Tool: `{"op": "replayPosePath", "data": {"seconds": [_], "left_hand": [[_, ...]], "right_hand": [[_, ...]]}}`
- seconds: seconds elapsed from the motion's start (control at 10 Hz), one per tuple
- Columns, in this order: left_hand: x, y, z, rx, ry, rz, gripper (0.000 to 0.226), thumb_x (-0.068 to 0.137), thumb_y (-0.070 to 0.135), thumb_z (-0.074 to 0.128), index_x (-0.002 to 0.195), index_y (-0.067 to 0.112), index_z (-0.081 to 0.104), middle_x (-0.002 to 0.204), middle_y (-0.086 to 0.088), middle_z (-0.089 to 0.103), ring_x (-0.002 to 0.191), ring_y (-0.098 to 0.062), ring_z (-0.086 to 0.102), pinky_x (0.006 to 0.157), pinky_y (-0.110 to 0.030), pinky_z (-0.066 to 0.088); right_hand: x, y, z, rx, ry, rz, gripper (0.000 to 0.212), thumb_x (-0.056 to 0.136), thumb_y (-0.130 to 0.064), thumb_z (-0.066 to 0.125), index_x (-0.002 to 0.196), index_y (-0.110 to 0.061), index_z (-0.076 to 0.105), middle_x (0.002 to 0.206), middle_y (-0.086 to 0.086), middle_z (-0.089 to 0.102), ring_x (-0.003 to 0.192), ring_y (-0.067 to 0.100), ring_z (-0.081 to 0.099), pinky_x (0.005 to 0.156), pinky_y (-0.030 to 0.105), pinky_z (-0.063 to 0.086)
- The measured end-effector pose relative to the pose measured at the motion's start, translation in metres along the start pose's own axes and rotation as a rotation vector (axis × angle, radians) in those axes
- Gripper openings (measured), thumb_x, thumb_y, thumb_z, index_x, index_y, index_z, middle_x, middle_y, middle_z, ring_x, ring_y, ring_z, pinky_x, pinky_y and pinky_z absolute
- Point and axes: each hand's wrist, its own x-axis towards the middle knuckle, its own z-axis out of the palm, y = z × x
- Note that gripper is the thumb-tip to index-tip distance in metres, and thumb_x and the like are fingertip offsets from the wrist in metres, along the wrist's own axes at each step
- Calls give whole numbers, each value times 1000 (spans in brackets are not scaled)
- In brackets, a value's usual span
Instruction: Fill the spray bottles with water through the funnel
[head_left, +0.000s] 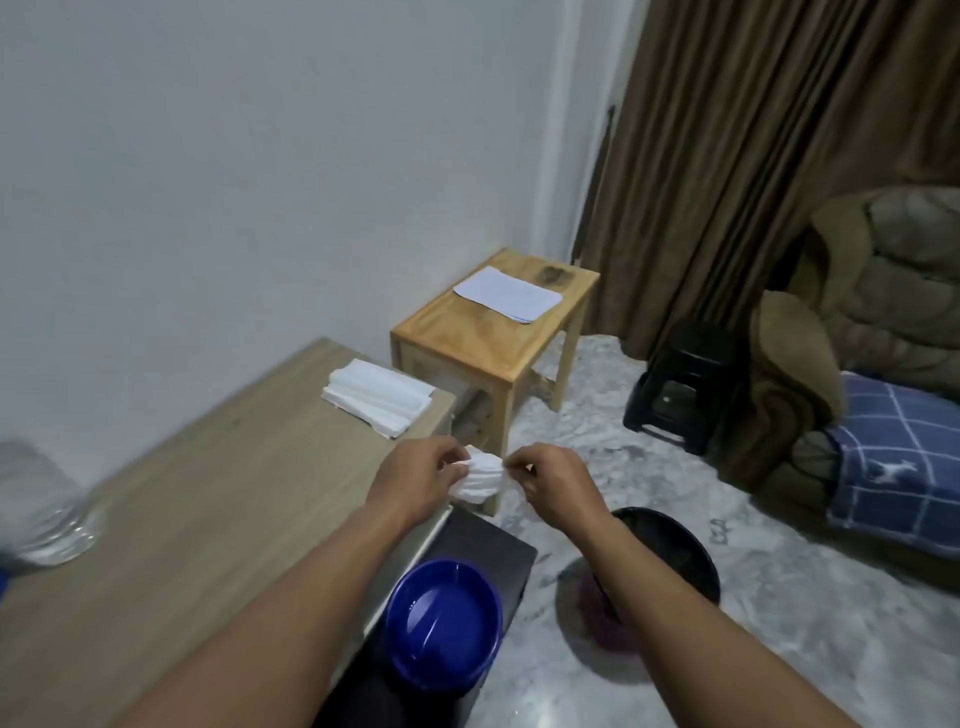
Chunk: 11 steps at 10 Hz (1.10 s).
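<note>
Both my hands hold one crumpled white tissue (482, 479) in the air past the right end of the wooden table (218, 499). My left hand (418, 480) pinches its left side and my right hand (550, 483) pinches its right side. A blue bowl (443, 623) with a little water in it sits on a dark stand below my forearms. At the far left edge a blurred clear plastic container (39, 506) stands on the table. No spray bottle or funnel can be made out.
A stack of white tissues (376, 396) lies at the table's far right corner. Behind it stands a small wooden side table (498, 332) with paper on it. A black bin (670, 551) sits on the floor under my right arm, with a black stool (680, 395) and an armchair (857, 332) further right.
</note>
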Motion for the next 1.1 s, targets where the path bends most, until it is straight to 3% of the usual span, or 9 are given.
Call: {"op": "replayPosePath", "data": {"seconds": [0.2,0.3,0.4,0.5,0.7,0.9,1.1], "left_hand": [[77,60,99,-18,-197,99,5,90,32,68,93,29,70,91,9,71,80,-10,65,68,-28,54],[119,84,166,-2,-296,117,6,90,32,69,94,27,67,87,9,68,82,-13,64,72,-32,54],[163,100,240,20,-359,149,5,88,31,70,91,29,66,84,12,64,82,-12,61,63,-25,42],[202,108,318,38,-413,151,3,88,33,69,89,32,67,82,14,61,84,-12,60,67,-27,43],[251,110,456,21,-539,107,4,88,29,69,87,31,66,87,7,68,82,-14,63,70,-30,51],[264,109,539,88,-621,121,25,90,33,69,114,26,68,101,1,72,94,-21,66,81,-36,55],[261,107,542,73,-620,112,28,89,30,69,117,26,68,110,4,71,101,-19,65,83,-33,53]], "right_hand": [[-4,119,-24,-8,107,167,21,98,-23,58,113,-22,73,106,0,74,105,20,62,84,40,53],[5,190,-26,-15,130,247,21,97,-21,58,112,-20,73,105,2,74,103,23,64,82,41,54],[17,263,-21,-35,125,336,20,96,-17,61,110,-16,74,101,4,75,97,25,65,80,42,53],[29,333,-9,-42,123,426,15,94,-17,63,103,-17,74,96,4,75,88,26,67,74,38,53],[44,444,30,-71,154,604,21,100,-26,56,106,-16,74,103,7,74,94,29,67,78,40,54],[45,510,66,-119,187,727,28,104,-33,48,101,-17,71,105,5,63,92,27,62,69,34,47],[40,518,75,-108,184,776,28,105,-26,44,87,-15,63,85,1,52,71,24,52,61,31,35]]}}
